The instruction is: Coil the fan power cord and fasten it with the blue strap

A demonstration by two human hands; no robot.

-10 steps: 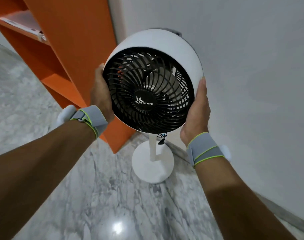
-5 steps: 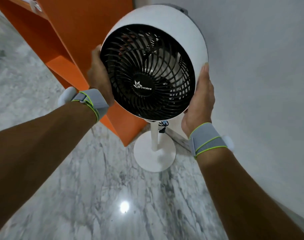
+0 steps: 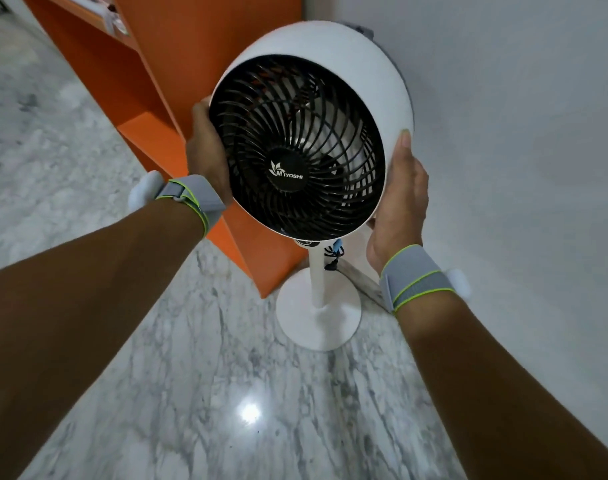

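A white pedestal fan (image 3: 347,64) with a black front grille stands on a thin pole and a round white base (image 3: 316,327). My left hand (image 3: 205,154) grips the left rim of the fan head. My right hand (image 3: 401,202) presses against its right side, fingers pointing up. Just under the head, beside the pole, a small bundle of black power cord (image 3: 332,259) hangs with a bit of blue strap (image 3: 338,244) on it. Most of the cord is hidden behind the head and pole.
An orange shelf unit (image 3: 178,64) stands close to the fan's left and behind it. A plain white wall (image 3: 503,133) runs along the right. The floor (image 3: 191,393) is grey-white marble with a light reflection. Grey bands wrap both my wrists.
Both hands stay on the fan head. The head sat higher in view half a second ago and is now lower and further right, with more of the pole and base visible.
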